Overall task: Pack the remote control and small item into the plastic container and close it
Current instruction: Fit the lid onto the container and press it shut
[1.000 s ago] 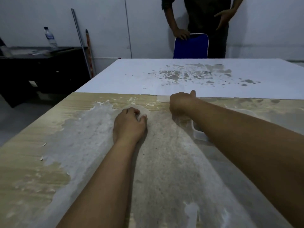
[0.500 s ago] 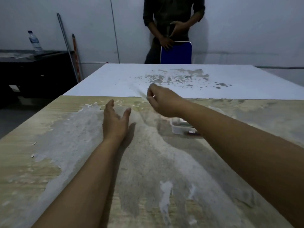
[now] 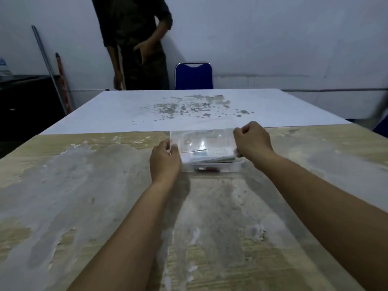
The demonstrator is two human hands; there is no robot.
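A person's two hands hold a clear, flat plastic lid (image 3: 202, 141) over a shallow, clear rectangular plastic container (image 3: 212, 164) that rests on a worn wooden bench (image 3: 84, 196) with patchy grey-white residue. The left hand (image 3: 165, 161) pinches the lid's left edge between thumb and fingers; the right hand (image 3: 252, 141), curled into a loose fist, grips the lid's right edge. The lid is tilted, its far edge raised, and it does not sit flush on the container. Through the plastic, pale flat contents show in the container, and a dark, slim object with a reddish part (image 3: 206, 169) lies along its near wall; whether that is the remote control cannot be told in the dim light. Beyond the wooden surface lies a white board (image 3: 147, 106) speckled with grey marks. Behind it stand a blue padded chair (image 3: 194, 77) and a second person in dark clothing (image 3: 136, 43) against a pale wall. Long poles (image 3: 50, 70) lean at the left.
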